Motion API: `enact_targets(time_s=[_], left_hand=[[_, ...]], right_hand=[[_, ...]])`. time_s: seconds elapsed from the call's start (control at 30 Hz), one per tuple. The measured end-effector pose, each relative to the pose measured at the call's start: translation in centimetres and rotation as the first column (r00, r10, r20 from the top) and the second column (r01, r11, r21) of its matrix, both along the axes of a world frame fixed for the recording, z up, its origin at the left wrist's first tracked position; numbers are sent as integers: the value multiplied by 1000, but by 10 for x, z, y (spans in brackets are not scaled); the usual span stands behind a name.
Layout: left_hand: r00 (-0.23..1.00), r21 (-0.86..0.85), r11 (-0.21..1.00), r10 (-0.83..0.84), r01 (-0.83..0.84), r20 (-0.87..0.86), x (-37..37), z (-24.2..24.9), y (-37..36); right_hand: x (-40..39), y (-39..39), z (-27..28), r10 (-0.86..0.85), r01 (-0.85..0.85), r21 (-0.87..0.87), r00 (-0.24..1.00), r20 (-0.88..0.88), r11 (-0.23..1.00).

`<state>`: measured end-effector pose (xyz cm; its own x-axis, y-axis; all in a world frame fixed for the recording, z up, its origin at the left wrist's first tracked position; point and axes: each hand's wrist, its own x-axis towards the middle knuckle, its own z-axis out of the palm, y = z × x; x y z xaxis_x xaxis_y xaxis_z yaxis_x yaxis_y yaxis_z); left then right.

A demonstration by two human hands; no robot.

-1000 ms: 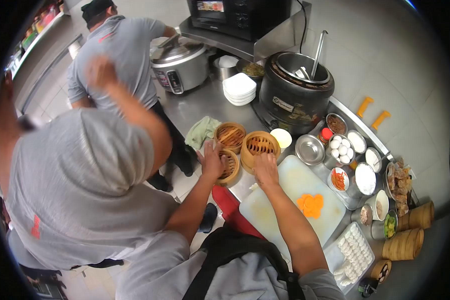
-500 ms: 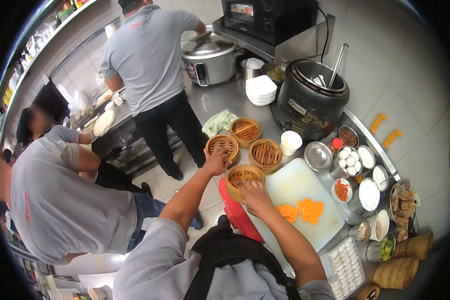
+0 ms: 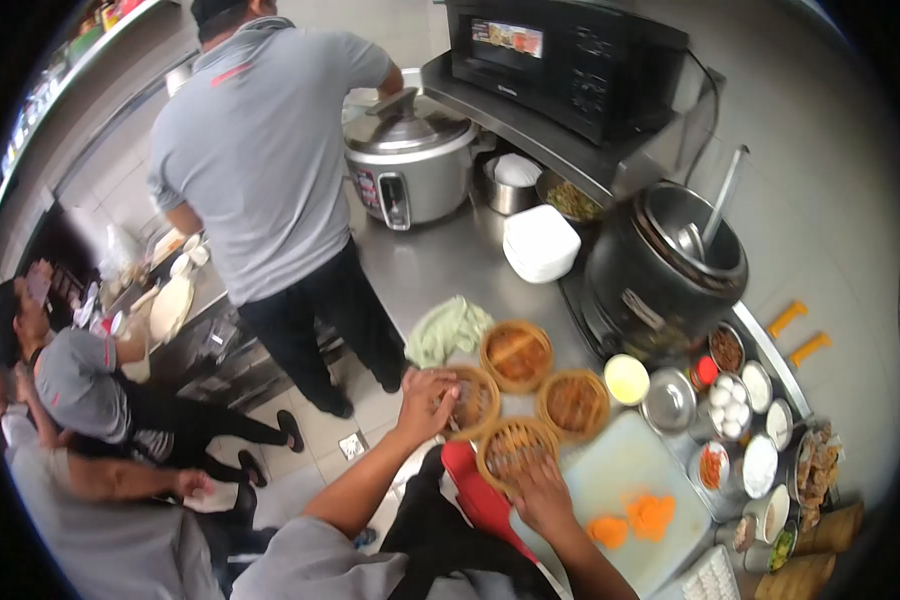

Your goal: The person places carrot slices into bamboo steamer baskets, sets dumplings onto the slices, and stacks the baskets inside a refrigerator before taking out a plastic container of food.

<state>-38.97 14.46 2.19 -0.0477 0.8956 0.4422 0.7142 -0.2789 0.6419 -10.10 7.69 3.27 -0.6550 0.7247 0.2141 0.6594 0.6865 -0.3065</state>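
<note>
Four small round bamboo steamer baskets with slatted bottoms stand grouped on the steel counter. My left hand (image 3: 430, 402) grips the rim of the left bamboo steamer basket (image 3: 482, 405). The nearest bamboo steamer basket (image 3: 513, 447) is in my right hand (image 3: 540, 492), whose fingers hook over its right side by the cutting board's edge. Behind them are the far bamboo steamer basket (image 3: 517, 354) and the right bamboo steamer basket (image 3: 574, 405), neither touched by my hands. Orange carrot slices (image 3: 650, 517) lie on the white cutting board (image 3: 610, 470).
A green cloth (image 3: 448, 332) lies beyond the baskets. White plates (image 3: 540, 245), a black soup warmer (image 3: 660, 280) and a rice cooker (image 3: 410, 160) stand farther back. Ingredient bowls (image 3: 670, 402) line the right. A co-worker (image 3: 270, 150) stands at the cooker; others are at left.
The view has shifted, so the counter appears lower. My right hand's basket now sits closer against the others. The co-worker at lower left has moved lower, revealing another person behind.
</note>
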Motion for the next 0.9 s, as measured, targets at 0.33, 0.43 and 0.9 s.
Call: enact_targets(time_s=[0.33, 0.43, 0.9], left_hand=[[873, -32, 991, -95, 126, 478, -101, -6, 257], [842, -109, 986, -48, 126, 538, -67, 10, 356], [772, -520, 693, -82, 499, 631, 51, 27, 599]], right_hand=[[-64, 69, 59, -587, 564, -230, 809, -41, 793], [-94, 88, 74, -641, 619, -165, 751, -159, 768], [-150, 218, 107, -623, 610, -144, 732, -274, 780]])
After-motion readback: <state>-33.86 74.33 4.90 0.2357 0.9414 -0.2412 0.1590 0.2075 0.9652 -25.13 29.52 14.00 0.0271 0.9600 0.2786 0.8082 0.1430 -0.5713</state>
